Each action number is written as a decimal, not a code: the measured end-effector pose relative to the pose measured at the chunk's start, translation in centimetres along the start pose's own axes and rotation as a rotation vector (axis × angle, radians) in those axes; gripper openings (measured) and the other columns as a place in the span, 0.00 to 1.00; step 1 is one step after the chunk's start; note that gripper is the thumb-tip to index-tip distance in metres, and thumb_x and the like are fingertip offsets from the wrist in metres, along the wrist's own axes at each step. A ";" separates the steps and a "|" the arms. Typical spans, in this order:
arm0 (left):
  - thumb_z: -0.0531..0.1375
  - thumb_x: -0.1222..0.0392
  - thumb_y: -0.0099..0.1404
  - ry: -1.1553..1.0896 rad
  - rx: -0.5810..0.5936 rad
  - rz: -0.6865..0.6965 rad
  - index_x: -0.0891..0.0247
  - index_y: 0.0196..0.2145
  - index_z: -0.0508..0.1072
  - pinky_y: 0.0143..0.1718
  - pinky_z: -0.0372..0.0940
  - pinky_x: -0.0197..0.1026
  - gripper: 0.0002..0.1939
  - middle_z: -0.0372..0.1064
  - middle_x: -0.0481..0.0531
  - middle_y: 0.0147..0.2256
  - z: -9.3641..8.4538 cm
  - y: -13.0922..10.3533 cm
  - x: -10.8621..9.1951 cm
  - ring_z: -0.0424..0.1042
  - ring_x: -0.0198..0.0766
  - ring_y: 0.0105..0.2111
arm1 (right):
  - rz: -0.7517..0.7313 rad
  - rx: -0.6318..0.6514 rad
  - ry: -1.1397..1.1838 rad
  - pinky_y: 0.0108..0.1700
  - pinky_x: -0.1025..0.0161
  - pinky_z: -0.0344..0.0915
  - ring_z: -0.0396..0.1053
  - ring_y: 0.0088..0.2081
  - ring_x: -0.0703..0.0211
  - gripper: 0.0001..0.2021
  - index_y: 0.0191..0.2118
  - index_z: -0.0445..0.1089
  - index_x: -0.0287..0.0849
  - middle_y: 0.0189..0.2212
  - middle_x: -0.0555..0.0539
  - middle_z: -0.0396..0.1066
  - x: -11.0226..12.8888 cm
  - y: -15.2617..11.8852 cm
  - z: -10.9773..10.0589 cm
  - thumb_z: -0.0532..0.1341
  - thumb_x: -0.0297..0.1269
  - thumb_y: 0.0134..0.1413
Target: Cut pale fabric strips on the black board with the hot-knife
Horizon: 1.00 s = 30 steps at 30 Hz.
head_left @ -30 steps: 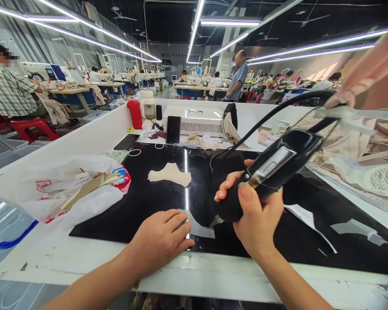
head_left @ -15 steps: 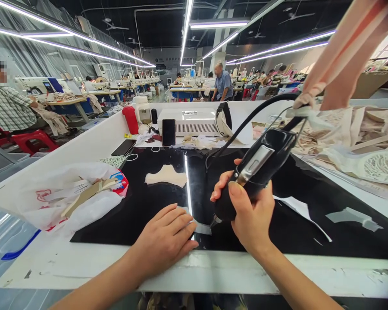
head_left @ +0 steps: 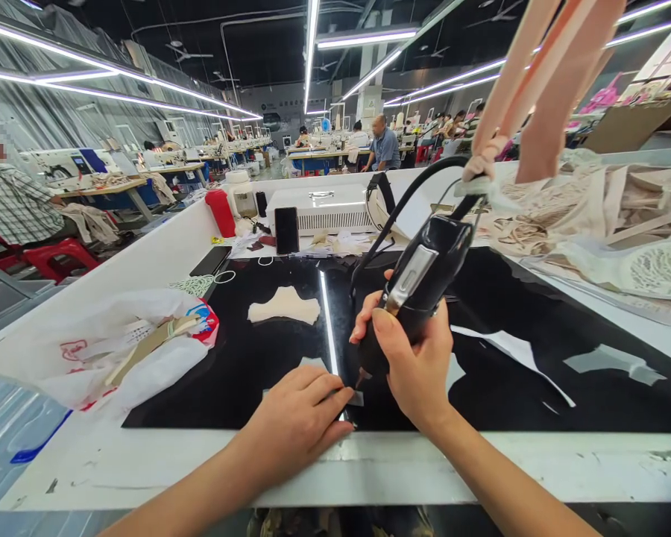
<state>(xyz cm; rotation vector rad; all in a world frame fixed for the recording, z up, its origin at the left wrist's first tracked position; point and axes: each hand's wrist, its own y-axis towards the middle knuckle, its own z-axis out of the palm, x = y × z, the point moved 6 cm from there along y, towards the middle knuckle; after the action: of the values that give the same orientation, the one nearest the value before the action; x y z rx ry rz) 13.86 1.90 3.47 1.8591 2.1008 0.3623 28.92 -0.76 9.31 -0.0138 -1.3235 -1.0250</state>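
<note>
L hand (head_left: 307,410) flat, fingers out, on translucent pc (head_left: 313,362) nr blk mat's (head_left: 212,395) front edge; R hand (head_left: 411,358) grips blk power tool (head_left: 436,261). Mat shows btwn bag (head_left: 171,369) overlapping its L edge & beige pc (head_left: 284,306).

Head-worn view — forward and down

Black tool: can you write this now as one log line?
left hand: on translucent piece; right hand: gripping black tool; cream piece: on black surface

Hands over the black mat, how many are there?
2: the left hand lies over a pale piece; the right hand grips the black tool. No others seem hidden.
</note>
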 end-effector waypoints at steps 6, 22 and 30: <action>0.56 0.52 0.75 0.030 -0.018 0.013 0.65 0.54 0.72 0.50 0.71 0.50 0.18 0.74 0.55 0.47 -0.2 0.0 -0.1 0.72 0.46 0.47 | -0.004 -0.007 0.006 0.26 0.62 0.71 0.70 0.23 0.63 0.15 0.44 0.64 0.50 0.30 0.56 0.72 0.6 -0.2 -0.4 0.69 0.42 0.57; 0.56 0.52 0.75 0.043 -0.032 0.020 0.66 0.53 0.72 0.49 0.71 0.50 0.17 0.74 0.55 0.47 -0.1 0.0 -0.2 0.72 0.47 0.46 | -0.004 0.012 0.022 0.26 0.62 0.71 0.70 0.24 0.63 0.15 0.48 0.64 0.50 0.30 0.55 0.72 0.8 -0.6 -0.7 0.68 0.40 0.59; 0.55 0.51 0.76 0.055 -0.036 0.031 0.67 0.53 0.72 0.48 0.71 0.49 0.18 0.74 0.56 0.46 -0.1 -0.1 -0.4 0.73 0.46 0.46 | 0.040 0.029 0.027 0.27 0.61 0.71 0.70 0.25 0.62 0.18 0.52 0.63 0.51 0.30 0.55 0.72 0.4 -1.3 -0.7 0.67 0.39 0.60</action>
<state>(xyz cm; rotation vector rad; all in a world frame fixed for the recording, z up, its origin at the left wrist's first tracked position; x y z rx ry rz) 13.82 1.50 3.57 1.8835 2.0883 0.4608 28.65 -2.18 8.71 -0.0045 -1.3089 -0.9686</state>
